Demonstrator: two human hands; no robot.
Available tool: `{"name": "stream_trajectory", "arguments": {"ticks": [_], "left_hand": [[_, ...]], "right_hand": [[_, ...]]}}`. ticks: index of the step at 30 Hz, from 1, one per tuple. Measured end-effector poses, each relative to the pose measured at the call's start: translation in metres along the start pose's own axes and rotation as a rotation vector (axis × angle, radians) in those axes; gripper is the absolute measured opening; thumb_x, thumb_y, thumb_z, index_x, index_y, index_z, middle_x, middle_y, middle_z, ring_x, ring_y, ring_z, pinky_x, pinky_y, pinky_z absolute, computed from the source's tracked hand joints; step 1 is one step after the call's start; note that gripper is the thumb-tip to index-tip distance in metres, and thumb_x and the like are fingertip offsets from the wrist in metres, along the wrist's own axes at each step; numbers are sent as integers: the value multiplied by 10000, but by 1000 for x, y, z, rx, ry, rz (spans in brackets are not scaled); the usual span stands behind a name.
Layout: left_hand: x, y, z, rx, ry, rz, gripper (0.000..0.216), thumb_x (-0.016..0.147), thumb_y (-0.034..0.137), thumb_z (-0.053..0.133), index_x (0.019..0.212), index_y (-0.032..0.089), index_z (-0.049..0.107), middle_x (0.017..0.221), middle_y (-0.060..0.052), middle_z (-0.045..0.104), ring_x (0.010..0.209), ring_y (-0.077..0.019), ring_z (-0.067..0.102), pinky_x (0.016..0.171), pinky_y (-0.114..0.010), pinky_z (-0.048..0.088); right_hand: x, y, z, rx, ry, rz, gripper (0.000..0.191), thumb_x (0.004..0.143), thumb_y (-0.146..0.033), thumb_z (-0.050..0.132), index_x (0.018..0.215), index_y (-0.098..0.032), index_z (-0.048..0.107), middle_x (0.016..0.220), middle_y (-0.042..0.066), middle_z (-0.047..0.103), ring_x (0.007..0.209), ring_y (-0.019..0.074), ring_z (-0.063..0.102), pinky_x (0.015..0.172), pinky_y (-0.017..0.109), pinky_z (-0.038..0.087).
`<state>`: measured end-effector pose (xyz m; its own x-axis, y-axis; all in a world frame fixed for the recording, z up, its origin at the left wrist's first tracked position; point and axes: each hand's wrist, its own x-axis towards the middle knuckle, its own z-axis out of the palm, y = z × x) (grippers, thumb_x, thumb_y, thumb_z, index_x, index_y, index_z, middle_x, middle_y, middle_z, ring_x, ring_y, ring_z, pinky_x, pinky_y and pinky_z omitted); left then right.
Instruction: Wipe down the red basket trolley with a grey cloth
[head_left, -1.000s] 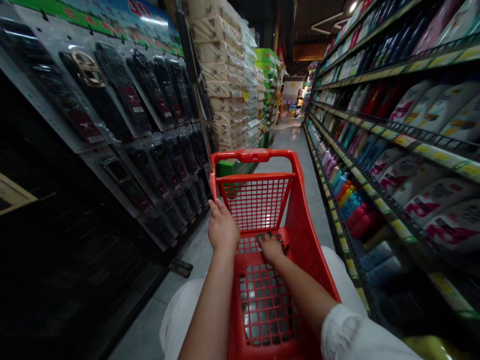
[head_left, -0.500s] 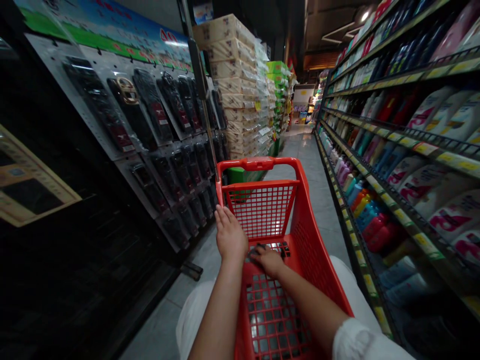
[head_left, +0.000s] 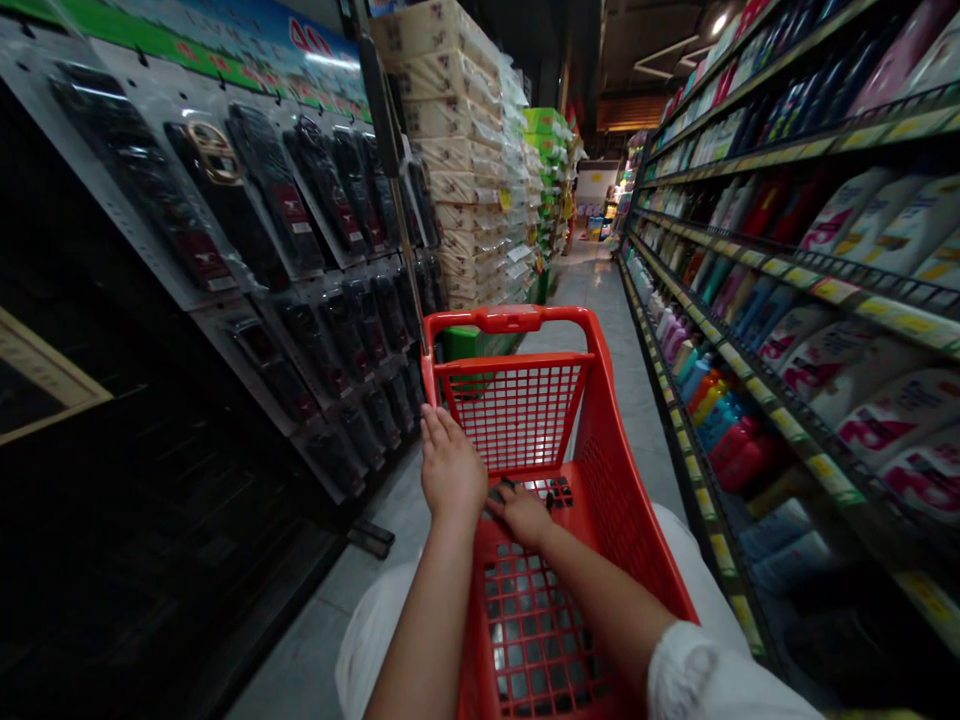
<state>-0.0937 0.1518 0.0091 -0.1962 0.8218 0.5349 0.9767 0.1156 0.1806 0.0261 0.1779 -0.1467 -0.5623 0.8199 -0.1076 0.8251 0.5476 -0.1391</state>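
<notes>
Red plastic mesh makes up the cart (head_left: 611,470), which stands in the middle of a narrow shop aisle, right in front of the person, its handle (head_left: 510,320) at the far end. The left hand (head_left: 450,468) lies on the cart's left rim, fingers together and stretched forward. The thumb is hidden behind the rim, so a clasp cannot be told. The right hand (head_left: 523,512) reaches down inside the cart, near the bottom of its far wall. Its fingers bend over a small dark object (head_left: 553,490), which is too dim to identify, and whether they pinch it or only touch it cannot be told. A white sleeve (head_left: 705,670) is cut off by the lower edge.

To the left hangs a board (head_left: 112,190) of dark packets (head_left: 247,210), their print unreadable, and below it the rack sinks into shadow. Beyond it rise stacked pale packs (head_left: 457,150). Shelves (head_left: 787,262) of bottles (head_left: 847,215) line the right side, their lowest row lost in darkness.
</notes>
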Motion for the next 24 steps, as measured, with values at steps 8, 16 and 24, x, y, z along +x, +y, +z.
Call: {"name": "stream_trajectory", "arguments": {"ticks": [8,16,24], "left_hand": [[3,2,-8,8,-80,-11,622,877,153,431,1431,-113,341,1527,-332,278,1432,-359,311,1132,-429,365],[9,-11,-2,-94,-90,11,614,897,186,422,1450,-61,326,1554,-311,235,1454,-358,258,1148,-465,333],[55,-27,5,-113,-144,34,652,880,115,388,1477,-91,227,1549,-333,218,1459,-349,247,1155,-463,322]], "right_hand": [[1,31,1,-56,-61,628,510,900,-8,221,1293,-18,546,1309,352,497,1142,353,565,744,478,540],[4,18,-1,-17,-29,344,423,948,-159,391,1336,-244,538,1328,167,550,1177,248,548,882,385,512],[14,33,7,-22,-161,616,410,933,-101,349,1236,16,599,1219,375,567,1122,404,593,738,579,520]]}}
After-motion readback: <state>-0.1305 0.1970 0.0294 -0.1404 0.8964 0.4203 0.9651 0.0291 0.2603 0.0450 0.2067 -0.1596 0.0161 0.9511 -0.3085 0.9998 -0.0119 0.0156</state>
